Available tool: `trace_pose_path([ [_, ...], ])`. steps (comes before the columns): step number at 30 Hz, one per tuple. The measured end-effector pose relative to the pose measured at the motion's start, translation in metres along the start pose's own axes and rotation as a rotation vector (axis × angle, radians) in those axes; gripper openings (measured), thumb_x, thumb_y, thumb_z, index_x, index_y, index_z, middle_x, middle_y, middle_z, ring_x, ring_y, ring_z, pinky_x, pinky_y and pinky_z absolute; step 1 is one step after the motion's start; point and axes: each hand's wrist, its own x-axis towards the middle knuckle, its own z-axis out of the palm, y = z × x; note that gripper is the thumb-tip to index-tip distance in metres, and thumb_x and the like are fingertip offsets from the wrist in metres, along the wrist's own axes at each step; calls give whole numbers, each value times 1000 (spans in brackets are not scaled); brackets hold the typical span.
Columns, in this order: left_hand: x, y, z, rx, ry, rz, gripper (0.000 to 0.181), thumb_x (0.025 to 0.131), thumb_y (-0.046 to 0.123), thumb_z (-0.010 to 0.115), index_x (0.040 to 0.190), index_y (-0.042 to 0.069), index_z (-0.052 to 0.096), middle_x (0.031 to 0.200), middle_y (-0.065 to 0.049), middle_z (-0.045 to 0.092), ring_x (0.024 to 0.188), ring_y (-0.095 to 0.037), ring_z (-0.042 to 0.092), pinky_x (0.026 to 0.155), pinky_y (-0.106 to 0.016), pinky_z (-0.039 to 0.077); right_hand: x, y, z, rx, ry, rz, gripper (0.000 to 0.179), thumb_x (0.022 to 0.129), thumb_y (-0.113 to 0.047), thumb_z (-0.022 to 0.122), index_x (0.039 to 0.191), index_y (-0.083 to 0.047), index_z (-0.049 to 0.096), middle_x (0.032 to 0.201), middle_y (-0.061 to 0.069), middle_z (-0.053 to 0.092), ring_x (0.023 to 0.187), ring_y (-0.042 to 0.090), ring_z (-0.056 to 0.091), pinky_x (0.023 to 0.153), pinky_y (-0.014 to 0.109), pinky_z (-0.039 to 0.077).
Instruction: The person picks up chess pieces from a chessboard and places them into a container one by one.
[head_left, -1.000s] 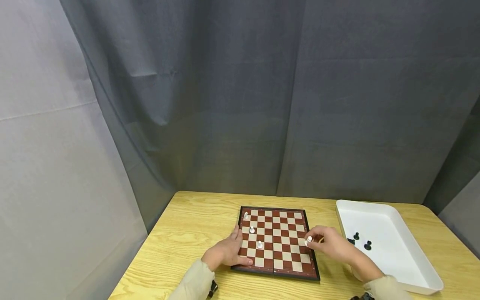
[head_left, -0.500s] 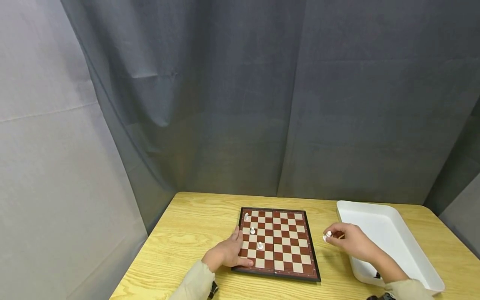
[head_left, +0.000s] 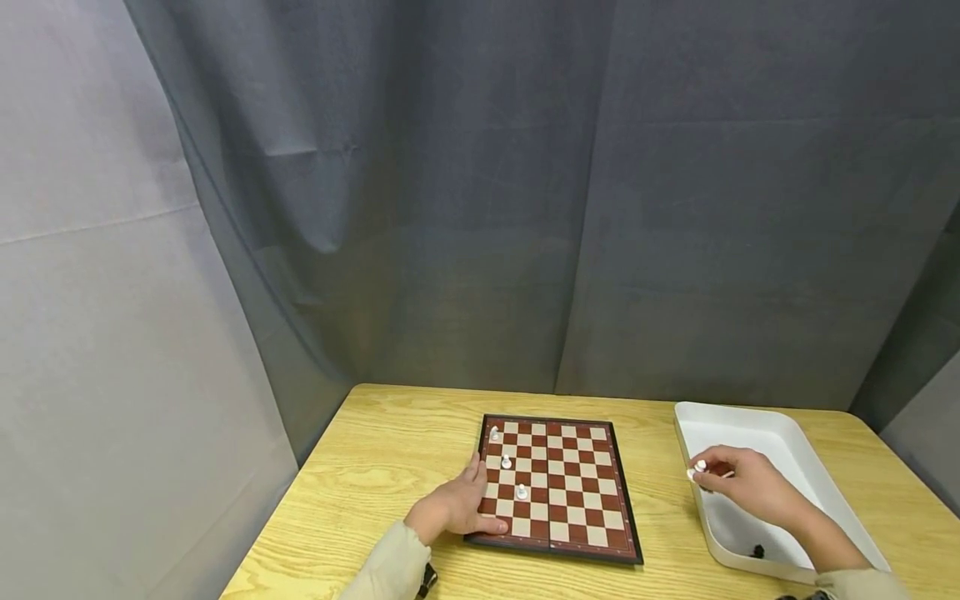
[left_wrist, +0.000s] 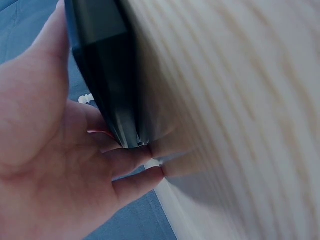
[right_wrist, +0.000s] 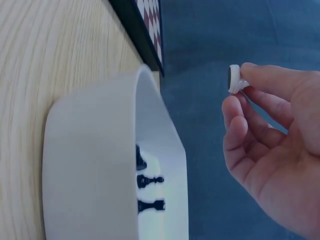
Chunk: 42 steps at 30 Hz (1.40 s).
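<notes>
My right hand [head_left: 753,483] pinches a small white chess piece [head_left: 701,466] between thumb and fingertips, over the left rim of the white tray. In the right wrist view the piece's round base [right_wrist: 234,79] points away from the fingers, which hide its upper part. At the near left corner of the red-and-cream chessboard [head_left: 588,492] lies my left hand [head_left: 453,504], thumb on the corner and straight fingers along the left side. Seen from the left wrist, fingertips rest at the board's dark edge [left_wrist: 107,75]. White pieces [head_left: 506,462] [head_left: 522,492] stand on the board's left half, with another [head_left: 494,433] in the far left corner.
The white tray [head_left: 780,437] stands right of the board. In it lie black chess pieces, among them one dark piece [head_left: 758,552] near the front and a black pawn-like piece [right_wrist: 151,181] seen from the right wrist. Grey curtains [head_left: 465,208] hang behind the wooden table [head_left: 405,417].
My right hand has moved right with the white chess piece, from the board's right edge to over the tray. The left hand keeps its place at the board.
</notes>
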Motion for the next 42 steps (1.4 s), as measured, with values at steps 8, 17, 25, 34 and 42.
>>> trace_pose_path([
  [8,-1,1,-1,-7,-8,-4,106,79,66,59,152,3,14,158,-14,1,138,-29,26,100,-38,39,-10,20,-9,-30,4,61,15,87,-20,69,95,-7,69,84,-2,63,74,5,56,58,25,47],
  [17,-2,1,0,-8,-6,-2,107,78,66,59,152,3,14,157,-15,1,138,-29,27,98,-38,41,-16,36,-10,-17,-22,107,17,87,-19,70,93,-5,68,83,1,62,70,6,52,58,24,46],
  [25,-2,0,2,-5,-2,-1,107,78,67,59,151,2,15,157,-15,2,139,-28,24,102,-38,38,-22,39,-10,-26,-47,115,16,85,-18,71,93,-4,68,83,2,62,70,6,52,59,24,46],
  [34,-1,-1,1,-10,-5,1,108,78,67,58,151,2,14,157,-15,1,139,-29,25,102,-39,38,-23,40,-11,-39,-40,117,19,85,-18,71,97,-3,69,87,2,64,72,7,55,60,25,47],
  [42,-1,1,0,-8,2,-6,107,78,66,60,151,2,15,157,-15,2,139,-28,24,102,-39,38,-13,27,-4,-1,-29,78,19,87,-19,69,98,-3,69,88,1,65,73,6,56,60,25,48],
])
